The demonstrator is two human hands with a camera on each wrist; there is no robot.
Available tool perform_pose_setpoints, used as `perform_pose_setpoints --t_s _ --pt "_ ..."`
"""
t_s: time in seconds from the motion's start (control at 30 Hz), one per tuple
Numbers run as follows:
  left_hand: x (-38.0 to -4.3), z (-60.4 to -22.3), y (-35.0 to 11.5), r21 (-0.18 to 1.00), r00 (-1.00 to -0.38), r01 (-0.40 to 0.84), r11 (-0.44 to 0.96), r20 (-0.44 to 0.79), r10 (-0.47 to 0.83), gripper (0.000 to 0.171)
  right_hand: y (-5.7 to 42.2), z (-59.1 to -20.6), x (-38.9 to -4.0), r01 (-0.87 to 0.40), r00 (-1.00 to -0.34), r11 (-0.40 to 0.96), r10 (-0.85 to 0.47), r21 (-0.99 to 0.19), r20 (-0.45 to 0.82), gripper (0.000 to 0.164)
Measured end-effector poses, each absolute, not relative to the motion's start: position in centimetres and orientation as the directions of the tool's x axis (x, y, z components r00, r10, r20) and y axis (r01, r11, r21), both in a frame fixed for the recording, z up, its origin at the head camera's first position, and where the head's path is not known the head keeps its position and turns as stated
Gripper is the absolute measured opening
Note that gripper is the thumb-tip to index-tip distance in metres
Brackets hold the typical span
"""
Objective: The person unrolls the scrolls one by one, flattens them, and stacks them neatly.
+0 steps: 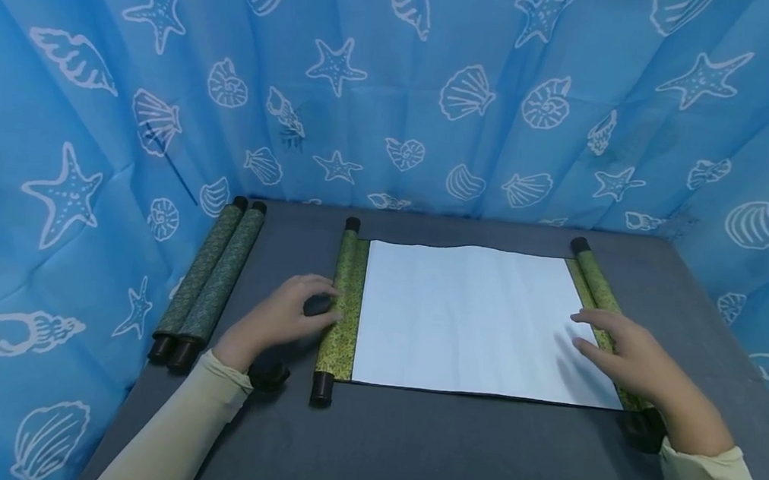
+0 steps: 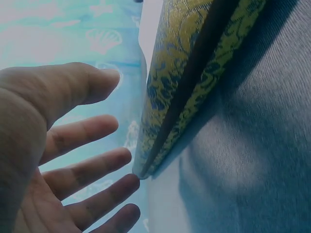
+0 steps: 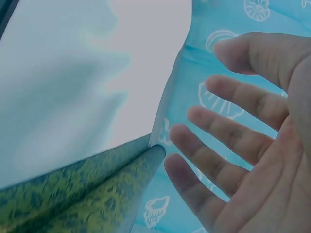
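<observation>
A scroll with a blank white sheet (image 1: 473, 324) lies unrolled, with a yellow-green patterned roll at each end. My left hand (image 1: 292, 312) is over the left roll (image 1: 337, 350), fingers spread and loosely bent; in the left wrist view that hand (image 2: 63, 155) holds nothing and the roll (image 2: 170, 73) passes beside it. Above the right roll (image 1: 594, 277) hovers my right hand (image 1: 628, 353), its shadow falling on the sheet. The right wrist view shows this hand (image 3: 243, 136) with fingers apart, holding nothing, beside the patterned roll (image 3: 107, 194).
Two rolled green scrolls (image 1: 216, 279) lie side by side at the left of the dark grey table (image 1: 441, 458). Behind and beside the table hangs a blue curtain (image 1: 396, 104) printed with shells and starfish. Dark knobs cap the rolls' ends.
</observation>
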State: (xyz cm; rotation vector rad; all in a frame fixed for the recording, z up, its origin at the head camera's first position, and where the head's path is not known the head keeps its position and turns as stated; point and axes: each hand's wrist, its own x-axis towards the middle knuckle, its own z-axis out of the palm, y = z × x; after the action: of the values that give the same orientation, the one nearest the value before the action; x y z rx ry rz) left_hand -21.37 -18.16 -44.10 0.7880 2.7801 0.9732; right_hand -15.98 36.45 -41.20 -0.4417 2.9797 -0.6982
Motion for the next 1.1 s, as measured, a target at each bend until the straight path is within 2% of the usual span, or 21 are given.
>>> perform_pose_setpoints --t_s 1.1 --pt "-19.5 -43.7 -22.8 0.57 -0.911 0.385 0.726 0.107 0.399 0.046 25.3 -40.6 -20.8 -0.443 -0.88 0.781 -0.472 -0.44 0.047 0.038"
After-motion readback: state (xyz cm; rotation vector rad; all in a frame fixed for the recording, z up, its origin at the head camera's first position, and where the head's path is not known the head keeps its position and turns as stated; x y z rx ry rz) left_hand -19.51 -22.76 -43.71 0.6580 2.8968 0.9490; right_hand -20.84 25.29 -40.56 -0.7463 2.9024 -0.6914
